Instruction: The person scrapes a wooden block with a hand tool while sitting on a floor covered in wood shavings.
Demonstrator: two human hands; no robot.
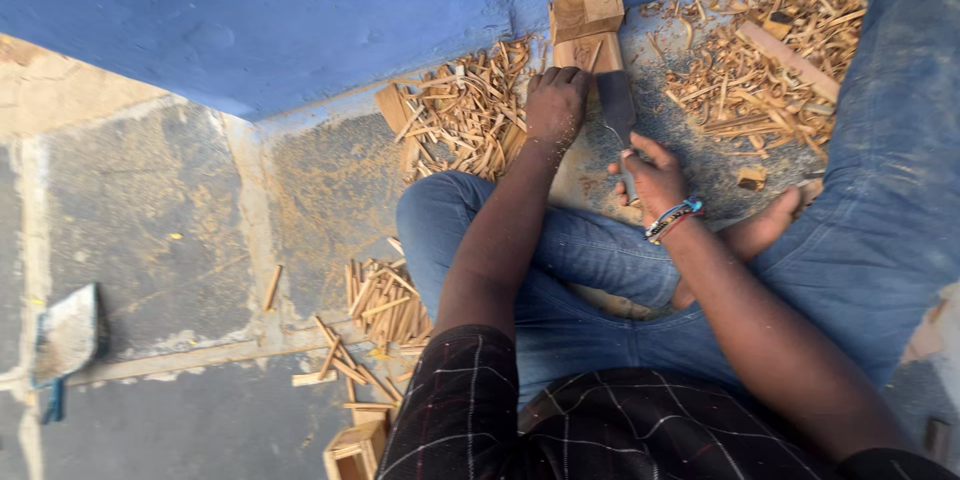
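Note:
I sit cross-legged on the floor in blue jeans. My left hand (pixel 556 103) is closed over the near end of a small wooden block (pixel 587 51) that stands against the blue wall. My right hand (pixel 652 176), with a beaded bracelet at the wrist, grips the handle of a dark flat-bladed chopping tool (pixel 615 106). Its blade points up toward the block, just right of my left hand. A second wooden block (pixel 587 10) rests on top of the first one.
Heaps of thin wood splinters lie left of the block (pixel 460 115), at the upper right (pixel 760 60) and by my left knee (pixel 385 305). A small wooden box (pixel 355 450) sits at the bottom. A grey scoop-like object (pixel 65 335) lies at far left. My bare foot (pixel 765 225) is beside my right hand.

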